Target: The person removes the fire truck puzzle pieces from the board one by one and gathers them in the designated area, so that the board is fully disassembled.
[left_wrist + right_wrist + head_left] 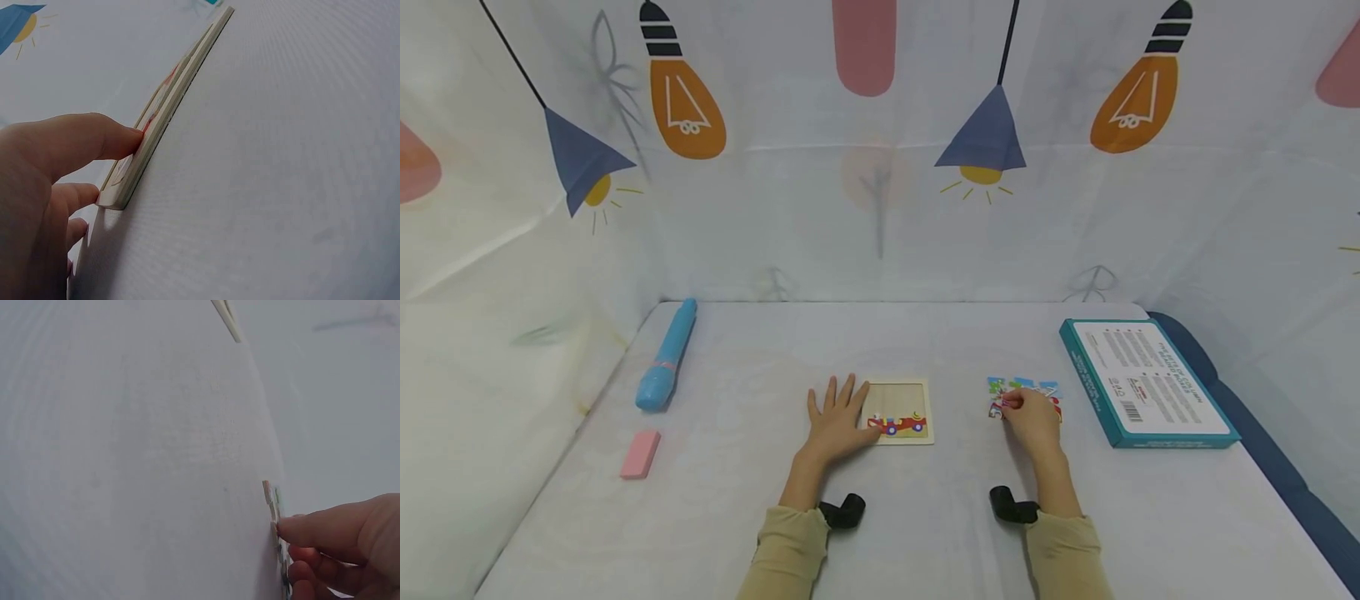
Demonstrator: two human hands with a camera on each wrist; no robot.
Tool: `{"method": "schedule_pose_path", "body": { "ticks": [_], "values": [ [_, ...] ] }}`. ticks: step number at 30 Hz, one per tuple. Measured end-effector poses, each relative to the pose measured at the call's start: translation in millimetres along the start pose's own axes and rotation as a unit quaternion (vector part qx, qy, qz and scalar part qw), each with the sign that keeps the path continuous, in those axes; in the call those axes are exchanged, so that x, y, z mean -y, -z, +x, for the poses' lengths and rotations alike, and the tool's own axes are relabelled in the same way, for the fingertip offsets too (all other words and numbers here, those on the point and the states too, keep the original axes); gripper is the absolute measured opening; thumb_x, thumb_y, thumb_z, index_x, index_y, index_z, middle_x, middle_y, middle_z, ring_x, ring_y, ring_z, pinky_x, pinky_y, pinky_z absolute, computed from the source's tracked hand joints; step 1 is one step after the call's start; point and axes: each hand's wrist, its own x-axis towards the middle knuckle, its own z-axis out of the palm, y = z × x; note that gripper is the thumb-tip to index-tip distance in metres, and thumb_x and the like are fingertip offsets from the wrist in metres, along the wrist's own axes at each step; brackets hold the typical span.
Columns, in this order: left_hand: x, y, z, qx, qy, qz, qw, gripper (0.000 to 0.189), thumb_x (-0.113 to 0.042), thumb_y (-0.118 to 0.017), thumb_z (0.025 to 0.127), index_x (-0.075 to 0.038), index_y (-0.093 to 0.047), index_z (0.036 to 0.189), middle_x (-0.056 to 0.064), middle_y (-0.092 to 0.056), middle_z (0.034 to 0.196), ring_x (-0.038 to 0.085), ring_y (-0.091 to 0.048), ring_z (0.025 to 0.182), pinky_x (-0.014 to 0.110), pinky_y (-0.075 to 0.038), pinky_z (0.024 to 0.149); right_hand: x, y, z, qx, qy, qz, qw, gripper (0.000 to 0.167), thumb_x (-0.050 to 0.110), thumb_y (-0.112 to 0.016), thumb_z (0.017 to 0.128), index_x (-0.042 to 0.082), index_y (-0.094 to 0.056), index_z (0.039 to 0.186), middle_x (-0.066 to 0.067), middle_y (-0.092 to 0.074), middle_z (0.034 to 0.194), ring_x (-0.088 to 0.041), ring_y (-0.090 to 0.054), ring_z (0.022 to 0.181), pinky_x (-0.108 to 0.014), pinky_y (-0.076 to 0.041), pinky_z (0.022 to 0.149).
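In the head view my left hand (835, 425) lies with fingers spread beside a square wooden puzzle tray (931, 417). Its thumb rests on the tray's lower left edge, and the left wrist view shows the thumb tip on the tray's rim (169, 112). Joined pieces showing a red vehicle (898, 425) fill the tray's bottom row; bare wood shows above. My right hand (1033, 421) reaches over a group of colourful loose puzzle pieces (1022, 383) and pinches one between thumb and fingers at the group's left side. The hand hides part of the group.
A teal and white box (1157, 379) lies at the right, near a dark blue cushioned edge (1262, 433). At the left are a blue microphone-shaped object (668, 354) and a pink block (640, 454). A printed white cloth hangs behind the table (940, 533).
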Motion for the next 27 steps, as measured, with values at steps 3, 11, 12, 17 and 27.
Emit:
{"method": "schedule_pose_path", "body": {
  "ticks": [3,11,12,17,27],
  "values": [
    [-0.3,-0.1,0.2,0.0,0.0,0.0,1.0,0.079,-0.047,-0.057,0.076,-0.012,-0.034,0.144,0.013,-0.02,0.152,0.038,-0.005,0.14,0.063,0.008,0.103,1,-1,-1.1,-0.009,0.008,0.004,0.9999,0.018,0.006,-0.063,0.08,-0.003,-0.066,0.096,-0.011,-0.063,0.08,-0.025,-0.058,0.077,-0.035,-0.043,0.065],
    [-1.7,-1.0,0.0,0.001,0.002,0.005,1.0,0.079,-0.046,-0.057,0.075,-0.012,-0.035,0.143,0.013,-0.021,0.152,0.038,-0.006,0.14,0.064,0.007,0.103,16,-9,-6.1,0.026,0.025,0.123,0.9918,0.028,0.008,-0.063,0.085,0.0,-0.059,0.112,-0.015,-0.061,0.097,-0.025,-0.056,0.088,-0.029,-0.045,0.07],
    [-1.8,-1.1,0.0,0.002,0.002,0.005,1.0,0.079,-0.045,-0.057,0.075,-0.012,-0.035,0.143,0.013,-0.021,0.152,0.039,-0.006,0.14,0.064,0.007,0.103,19,-11,-6.9,0.037,0.023,0.136,0.9898,0.028,0.009,-0.063,0.086,0.002,-0.058,0.113,-0.015,-0.061,0.099,-0.025,-0.055,0.09,-0.029,-0.046,0.071],
    [-1.6,-1.7,0.5,0.003,0.005,0.007,1.0,0.079,-0.045,-0.057,0.075,-0.012,-0.035,0.143,0.013,-0.021,0.152,0.039,-0.006,0.14,0.064,0.006,0.103,31,-22,-11.1,0.081,0.034,0.18,0.9799,0.029,0.011,-0.064,0.086,0.005,-0.059,0.113,-0.012,-0.061,0.105,-0.024,-0.057,0.094,-0.035,-0.048,0.081],
    [-3.6,-0.9,1.7,-0.007,0.013,0.005,0.9999,0.077,-0.054,-0.055,0.081,-0.01,-0.037,0.142,0.015,-0.023,0.151,0.04,-0.006,0.139,0.065,0.007,0.102,53,-47,-26.0,0.136,0.121,0.114,0.9768,0.029,0.008,-0.071,0.078,0.009,-0.065,0.106,-0.005,-0.059,0.1,-0.018,-0.052,0.087,-0.034,-0.045,0.077]
  ]
}}
